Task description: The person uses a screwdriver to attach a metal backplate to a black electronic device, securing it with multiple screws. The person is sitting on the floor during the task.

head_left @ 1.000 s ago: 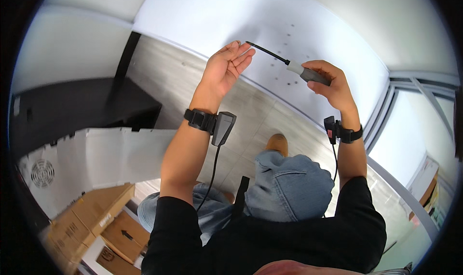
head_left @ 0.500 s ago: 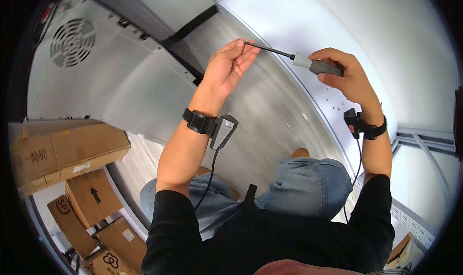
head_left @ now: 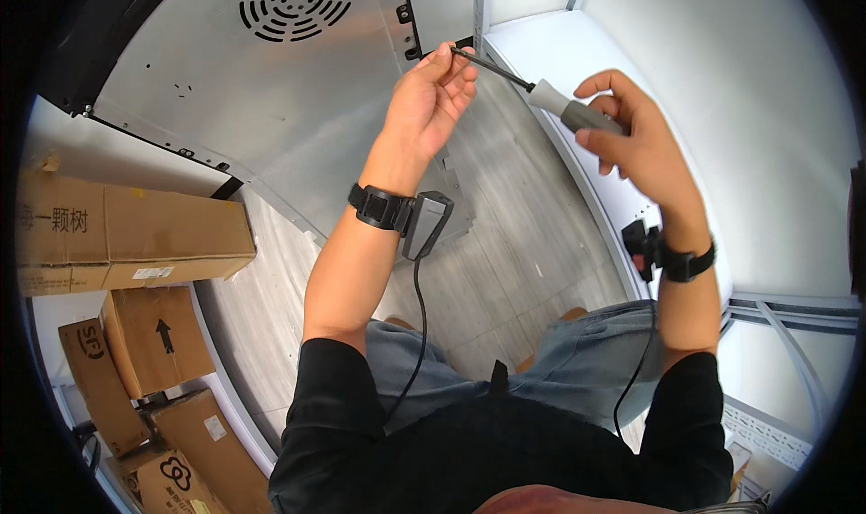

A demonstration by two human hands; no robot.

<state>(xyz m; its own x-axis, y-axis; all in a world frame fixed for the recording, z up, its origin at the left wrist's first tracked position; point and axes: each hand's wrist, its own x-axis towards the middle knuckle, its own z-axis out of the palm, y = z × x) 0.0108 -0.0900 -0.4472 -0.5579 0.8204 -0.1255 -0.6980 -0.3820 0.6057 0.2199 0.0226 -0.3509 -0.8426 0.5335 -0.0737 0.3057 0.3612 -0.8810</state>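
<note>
A screwdriver [head_left: 505, 73] with a grey two-tone handle and a dark shaft slants between my hands. My right hand [head_left: 636, 140] holds its handle, with the thumb underneath and the forefinger lifted off. At the other end, the thumb and forefinger of my left hand [head_left: 428, 99] pinch the screwdriver's tip, while the other fingers curl loosely. Whether a small part sits at that tip is too small to tell. Just beyond my left hand stands a large metal panel [head_left: 298, 117] with a round slotted vent and small holes along its edges.
A white shelf [head_left: 532, 50] with a metal frame runs along the right side. Cardboard boxes [head_left: 171, 230] are stacked at the left and lower left. Grey wood-look floor [head_left: 505, 261] lies below my arms. Cables [head_left: 420, 334] hang from the devices strapped to my wrists.
My view has turned, so the metal panel and its vent now appear farther right. Both hands still hold the screwdriver, and my right forefinger has lifted off the handle.
</note>
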